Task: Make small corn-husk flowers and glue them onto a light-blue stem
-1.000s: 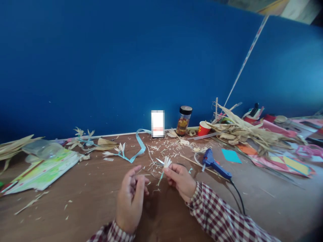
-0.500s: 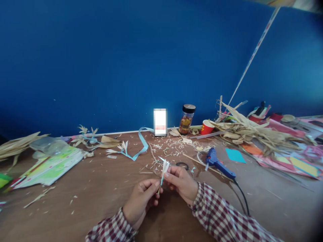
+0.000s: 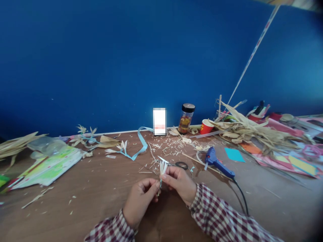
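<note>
A small corn husk flower (image 3: 163, 168) with pale pointed petals and a blue-wrapped stem stands upright between my hands. My left hand (image 3: 145, 195) pinches its stem low down, thumb against fingers. Higher up, at the base of the petals, the fingers of my right hand (image 3: 180, 183) are closed on it. Just behind the flower lie scissors (image 3: 181, 165) with dark handles, partly hidden by my right hand. Farther back on the left, a similar husk flower (image 3: 123, 148) is joined to a light blue ribbon (image 3: 143, 144).
A blue glue gun (image 3: 218, 163) with a black cord lies to the right, near a turquoise paper square (image 3: 234, 154). Behind are a lidded jar (image 3: 186, 119), a red paper cup (image 3: 207, 127) and a heap of dry husks (image 3: 252, 132). Husk scraps (image 3: 169, 146) litter the brown table (image 3: 101, 191).
The flower has turned slightly in my fingers, so its petals look more spread. My right hand has shifted a little left, and more of the scissors shows.
</note>
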Motion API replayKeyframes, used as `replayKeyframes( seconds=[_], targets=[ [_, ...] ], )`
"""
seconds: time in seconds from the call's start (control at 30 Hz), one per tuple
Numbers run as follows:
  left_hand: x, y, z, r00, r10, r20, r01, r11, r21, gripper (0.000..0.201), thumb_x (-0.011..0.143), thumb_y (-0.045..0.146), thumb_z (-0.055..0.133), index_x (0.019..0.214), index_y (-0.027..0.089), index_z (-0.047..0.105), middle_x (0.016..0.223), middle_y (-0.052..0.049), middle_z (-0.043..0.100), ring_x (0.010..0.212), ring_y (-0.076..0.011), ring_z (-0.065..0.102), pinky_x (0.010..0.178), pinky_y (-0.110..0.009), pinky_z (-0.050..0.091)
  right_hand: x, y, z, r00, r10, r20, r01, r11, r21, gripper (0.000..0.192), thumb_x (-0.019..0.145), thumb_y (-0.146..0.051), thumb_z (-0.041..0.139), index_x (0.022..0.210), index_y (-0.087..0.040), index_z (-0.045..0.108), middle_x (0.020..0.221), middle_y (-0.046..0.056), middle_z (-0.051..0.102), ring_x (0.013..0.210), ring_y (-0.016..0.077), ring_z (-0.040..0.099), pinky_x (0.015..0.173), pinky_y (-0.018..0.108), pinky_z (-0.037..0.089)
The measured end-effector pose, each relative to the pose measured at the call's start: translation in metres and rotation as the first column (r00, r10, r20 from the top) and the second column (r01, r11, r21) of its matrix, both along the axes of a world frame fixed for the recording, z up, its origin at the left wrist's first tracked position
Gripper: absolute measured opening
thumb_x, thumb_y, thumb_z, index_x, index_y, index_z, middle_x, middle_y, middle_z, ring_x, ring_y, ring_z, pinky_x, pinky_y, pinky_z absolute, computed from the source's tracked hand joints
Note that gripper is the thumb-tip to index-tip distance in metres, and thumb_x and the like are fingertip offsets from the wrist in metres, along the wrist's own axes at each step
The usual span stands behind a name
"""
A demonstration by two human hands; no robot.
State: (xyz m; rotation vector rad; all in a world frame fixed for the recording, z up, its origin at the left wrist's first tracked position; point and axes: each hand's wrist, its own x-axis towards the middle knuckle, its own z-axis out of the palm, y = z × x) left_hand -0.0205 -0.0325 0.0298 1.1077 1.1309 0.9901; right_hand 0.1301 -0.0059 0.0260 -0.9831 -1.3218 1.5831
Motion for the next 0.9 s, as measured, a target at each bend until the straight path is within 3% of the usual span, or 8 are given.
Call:
replayKeyframes(
  seconds=[0.1,0.27,0.43,0.53,0.63,0.77,0.9],
  targets=[
    [-0.0033,-0.0009,0.001,0.99,0.031,-0.134,-0.015,0.992,0.122,0.028,0.072,0.04,0.055,0.064,0.015,0.064,0.054,0.0,0.055,0.051,-0.0114,0.049,0.05,-0.021,0.04,-0.0007,0.0001,0.0009,0.998,-0.053,0.026,0.053,0.998,0.016,0.029,0.069,-0.042,0.061,0.064,-0.015,0.049,0.05,-0.007,0.04,0.043,0.0047,0.033,0.042,0.019,0.024],
    [-0.0039,-0.0011,0.0004,0.999,0.053,-0.002,-0.053,0.998,-0.019,0.045,0.079,0.049,0.037,0.086,0.013,0.063,0.067,-0.006,0.06,0.059,-0.0162,0.055,0.053,-0.027,0.046,-0.0012,0.0005,0.0027,0.997,-0.08,0.005,0.08,0.997,-0.002,0.03,0.068,-0.042,0.061,0.062,-0.015,0.048,0.048,-0.008,0.04,0.041,0.0046,0.033,0.041,0.019,0.024],
    [-0.0005,-0.0028,0.0038,0.967,-0.021,-0.254,0.065,0.984,0.166,0.03,0.076,0.041,0.049,0.067,0.015,0.063,0.057,-0.003,0.058,0.053,-0.0132,0.051,0.051,-0.022,0.04,-0.0022,-0.0008,0.0038,0.997,-0.071,0.019,0.07,0.997,0.028,0.029,0.069,-0.04,0.061,0.062,-0.016,0.048,0.048,-0.007,0.041,0.043,0.0051,0.033,0.042,0.019,0.023],
    [0.0002,-0.0053,0.0051,0.908,-0.005,-0.419,0.129,0.955,0.268,0.025,0.076,0.037,0.051,0.066,0.017,0.063,0.059,-0.002,0.059,0.057,-0.0141,0.052,0.053,-0.022,0.037,-0.0032,-0.0019,0.004,0.997,-0.065,0.035,0.063,0.997,0.05,0.026,0.069,-0.037,0.062,0.063,-0.015,0.049,0.054,-0.005,0.046,0.048,0.0061,0.037,0.046,0.02,0.029],
    [-0.0004,-0.0074,0.0024,0.877,0.028,-0.479,0.151,0.931,0.332,0.03,0.079,0.035,0.046,0.06,0.016,0.06,0.056,-0.001,0.056,0.056,-0.0133,0.05,0.053,-0.021,0.036,-0.0044,-0.0033,0.0029,0.998,-0.036,0.044,0.033,0.997,0.065,0.025,0.069,-0.037,0.061,0.065,-0.015,0.051,0.058,-0.003,0.051,0.053,0.0079,0.044,0.051,0.021,0.034],
    [-0.0006,-0.0061,-0.0032,0.919,-0.016,-0.394,0.131,0.955,0.268,0.031,0.079,0.037,0.046,0.06,0.015,0.058,0.056,-0.001,0.055,0.055,-0.0121,0.049,0.052,-0.021,0.037,-0.0042,-0.0038,0.0018,1.0,-0.017,0.024,0.015,0.997,0.072,0.025,0.071,-0.037,0.061,0.065,-0.014,0.051,0.059,-0.003,0.053,0.055,0.0084,0.046,0.052,0.021,0.035],
    [-0.0007,-0.0019,-0.0035,0.99,-0.138,-0.004,0.138,0.988,-0.065,0.032,0.073,0.044,0.053,0.076,0.013,0.061,0.067,-0.004,0.061,0.057,-0.0121,0.052,0.054,-0.023,0.043,-0.0014,-0.0008,0.0035,0.999,-0.045,-0.023,0.046,0.999,0.02,0.025,0.072,-0.036,0.06,0.065,-0.014,0.051,0.056,-0.004,0.053,0.046,0.0053,0.041,0.044,0.018,0.029]
  ],
)
